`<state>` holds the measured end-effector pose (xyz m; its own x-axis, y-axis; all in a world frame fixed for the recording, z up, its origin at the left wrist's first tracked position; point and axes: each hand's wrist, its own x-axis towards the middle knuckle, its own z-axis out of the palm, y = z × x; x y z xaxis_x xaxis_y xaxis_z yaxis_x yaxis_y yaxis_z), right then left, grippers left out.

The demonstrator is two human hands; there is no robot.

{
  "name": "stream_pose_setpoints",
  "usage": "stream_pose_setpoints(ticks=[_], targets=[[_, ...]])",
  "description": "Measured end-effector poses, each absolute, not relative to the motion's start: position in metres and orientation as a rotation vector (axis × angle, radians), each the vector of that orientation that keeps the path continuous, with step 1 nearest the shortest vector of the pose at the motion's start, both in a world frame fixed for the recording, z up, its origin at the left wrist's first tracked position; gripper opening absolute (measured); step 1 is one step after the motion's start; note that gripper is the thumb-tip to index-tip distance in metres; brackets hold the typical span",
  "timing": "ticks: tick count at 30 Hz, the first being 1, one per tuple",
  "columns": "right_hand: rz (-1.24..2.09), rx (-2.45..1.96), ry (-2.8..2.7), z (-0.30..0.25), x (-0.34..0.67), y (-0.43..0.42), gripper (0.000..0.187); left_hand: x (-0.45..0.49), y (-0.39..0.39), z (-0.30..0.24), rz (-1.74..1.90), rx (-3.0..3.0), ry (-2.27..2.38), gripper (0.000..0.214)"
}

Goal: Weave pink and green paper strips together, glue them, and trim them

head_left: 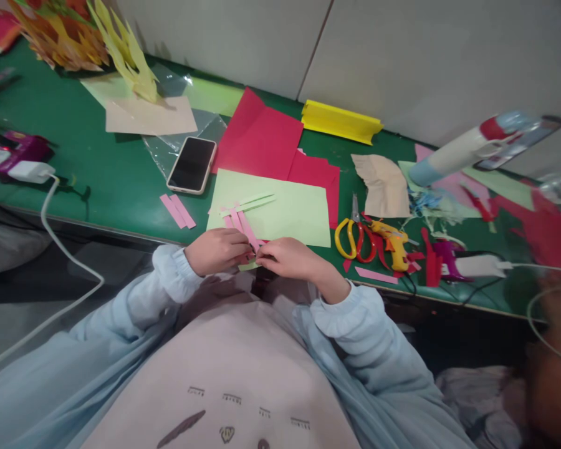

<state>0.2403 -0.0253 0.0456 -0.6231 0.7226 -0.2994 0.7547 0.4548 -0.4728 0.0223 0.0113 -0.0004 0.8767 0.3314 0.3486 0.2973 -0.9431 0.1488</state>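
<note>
Close together at the table's front edge, my left hand (pixel 220 251) and my right hand (pixel 290 258) pinch at a pink paper strip (pixel 247 228), their fingertips nearly meeting at its lower end. Fingers hide part of what is gripped. More pink strips and thin light green strips (pixel 255 201) lie beside it on a light green sheet (pixel 294 209). A small bit of green paper (pixel 249 266) shows below my fingertips. Two short pink strips (pixel 177 211) rest on the green table to the left of the sheet.
Red paper (pixel 262 134) and a phone (pixel 192 164) lie behind the sheet. To the right are scissors (pixel 355 234), a yellow glue gun (pixel 393 243), red scraps and a purple power socket (pixel 449 259). A white cable (pixel 72 255) hangs off the left edge. Another person sits at far right.
</note>
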Motion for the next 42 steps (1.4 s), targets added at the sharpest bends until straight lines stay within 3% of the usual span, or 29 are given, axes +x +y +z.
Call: stream_pose_setpoints(ticks=[18, 31, 42], targets=[[-1.035, 1.439, 2.621, 0.047, 0.243, -0.021, 0.022, 0.023, 0.012, 0.004, 0.564, 2.938, 0.524, 0.027], [-0.763, 1.408, 2.588, 0.053, 0.236, -0.008, 0.027, 0.018, 0.011, 0.008, 0.552, 2.919, 0.543, 0.020], [-0.774, 1.407, 2.547, 0.055, 0.227, -0.005, 0.026, 0.015, 0.008, 0.006, 0.611, 2.909, 0.529, 0.022]])
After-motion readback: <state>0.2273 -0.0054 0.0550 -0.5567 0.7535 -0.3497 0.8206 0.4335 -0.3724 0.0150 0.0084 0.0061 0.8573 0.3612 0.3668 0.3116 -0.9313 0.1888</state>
